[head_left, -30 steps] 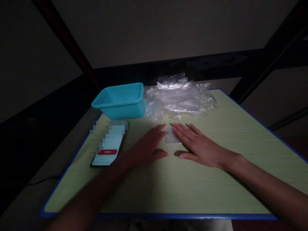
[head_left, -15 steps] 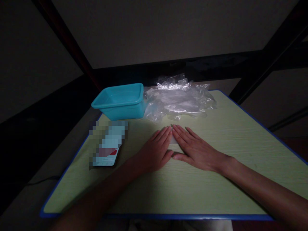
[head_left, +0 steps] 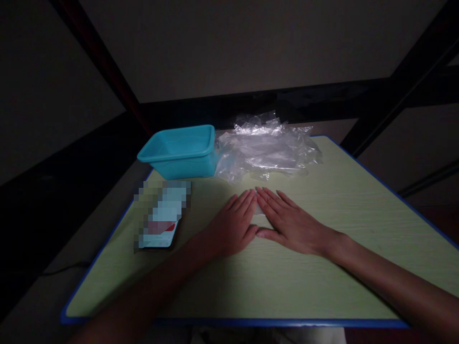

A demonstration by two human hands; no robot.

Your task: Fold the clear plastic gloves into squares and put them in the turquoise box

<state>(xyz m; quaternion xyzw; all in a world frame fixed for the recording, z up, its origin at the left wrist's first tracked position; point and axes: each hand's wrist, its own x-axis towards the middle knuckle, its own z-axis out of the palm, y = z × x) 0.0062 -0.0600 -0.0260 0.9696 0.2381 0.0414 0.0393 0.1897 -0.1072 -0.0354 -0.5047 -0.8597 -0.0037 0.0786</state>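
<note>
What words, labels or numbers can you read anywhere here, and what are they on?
None can be read.
Phone: the screen is lit with a red patch, but it is blurred out, so no text shows.
Teal tub: no label visible.
Clear plastic bags: no print visible.
Small clear piece under both hands: too little shows to tell.
Table: no markings.
</note>
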